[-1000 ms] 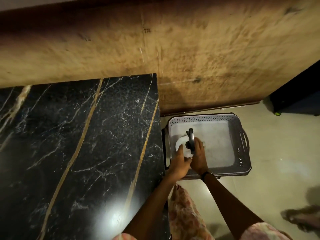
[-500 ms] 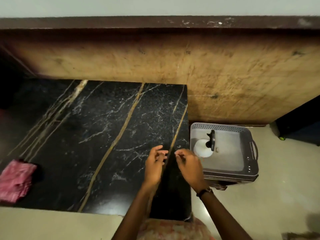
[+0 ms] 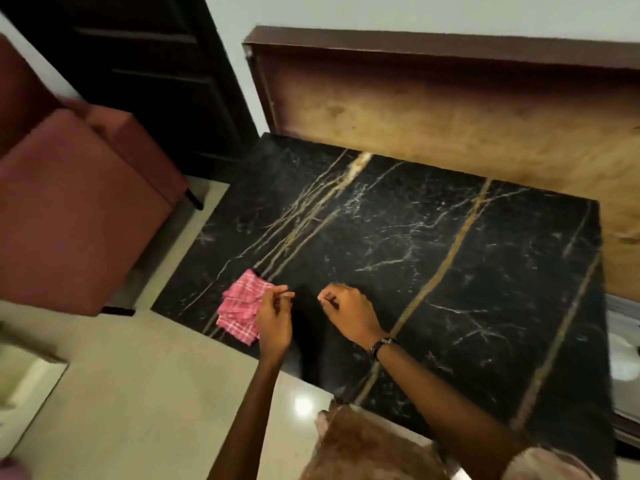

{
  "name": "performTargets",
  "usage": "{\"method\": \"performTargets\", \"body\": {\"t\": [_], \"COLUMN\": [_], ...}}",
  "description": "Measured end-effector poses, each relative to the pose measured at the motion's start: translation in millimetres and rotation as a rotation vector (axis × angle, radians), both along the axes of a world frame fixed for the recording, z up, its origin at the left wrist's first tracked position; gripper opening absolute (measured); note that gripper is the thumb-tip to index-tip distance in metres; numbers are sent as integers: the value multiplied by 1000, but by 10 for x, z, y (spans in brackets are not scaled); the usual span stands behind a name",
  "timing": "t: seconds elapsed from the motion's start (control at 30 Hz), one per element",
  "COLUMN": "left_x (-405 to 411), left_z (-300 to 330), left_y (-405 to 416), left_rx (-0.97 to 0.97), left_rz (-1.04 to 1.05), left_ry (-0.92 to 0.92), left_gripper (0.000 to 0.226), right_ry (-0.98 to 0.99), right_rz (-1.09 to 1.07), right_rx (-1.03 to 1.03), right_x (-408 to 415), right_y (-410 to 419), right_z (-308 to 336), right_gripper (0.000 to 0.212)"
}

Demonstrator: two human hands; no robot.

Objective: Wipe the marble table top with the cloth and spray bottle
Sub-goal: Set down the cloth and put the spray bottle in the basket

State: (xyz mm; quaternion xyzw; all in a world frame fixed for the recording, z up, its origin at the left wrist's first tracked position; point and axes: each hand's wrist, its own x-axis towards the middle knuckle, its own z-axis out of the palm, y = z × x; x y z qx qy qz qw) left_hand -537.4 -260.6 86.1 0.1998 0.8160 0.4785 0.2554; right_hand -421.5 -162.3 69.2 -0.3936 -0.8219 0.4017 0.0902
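Observation:
The black marble table top (image 3: 433, 258) with gold veins fills the middle of the view. A folded pink checked cloth (image 3: 240, 304) lies near its front left corner. My left hand (image 3: 275, 318) hovers at the cloth's right edge, fingers loosely curled, holding nothing; whether it touches the cloth I cannot tell. My right hand (image 3: 348, 311) is just to the right over the marble, fingers curled and empty. The spray bottle shows only as a white patch (image 3: 623, 365) in the grey basket at the far right edge.
A grey plastic basket (image 3: 620, 403) sits on the floor against the table's right side. A red upholstered chair (image 3: 76, 202) stands left of the table. A wooden board (image 3: 450, 119) leans on the wall behind. Beige floor tiles (image 3: 138, 393) lie in front.
My view has swung left from the basket to the table's left part. Both hands left the spray bottle in the basket and moved left across the marble, up to the pink cloth.

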Motion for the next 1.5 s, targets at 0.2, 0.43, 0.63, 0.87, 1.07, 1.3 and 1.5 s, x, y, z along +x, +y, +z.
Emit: {"method": "performTargets", "body": {"t": [0.2,0.43,0.63,0.87,1.07,1.3,1.5], "left_x": [-901,-1267,-1289,-782,145,1624,3253], "left_z": [-103,-273,-306,-4,128,227,171], "left_y": [-189,-163,-184,202,921,1524,1869], "left_rx": [-245,-575,-531,-162,-29,-43,-106], "left_rz": [245,-76,-79,-159,-273,-429,-533], "left_ry": [263,100,-137,-728,-967,-1070,-998], "left_gripper": [24,56,52,26,34,36,25], "right_ry": [-57,-145,-97,319,614,626,657], "right_rz": [-87,-268,-353,-603,-707,-740,-885], "right_rx": [-173,-355,-547,-715,-964,-939,-772], "right_x": [-1047,-1482,-1351,-548,581,2180,3810], "right_y": [-289,-442,-396,-139,336,741,944], "right_z": [-171,-370,-309,-94,164,285,420], "right_gripper": [23,51,42,20,29,37,31]}}
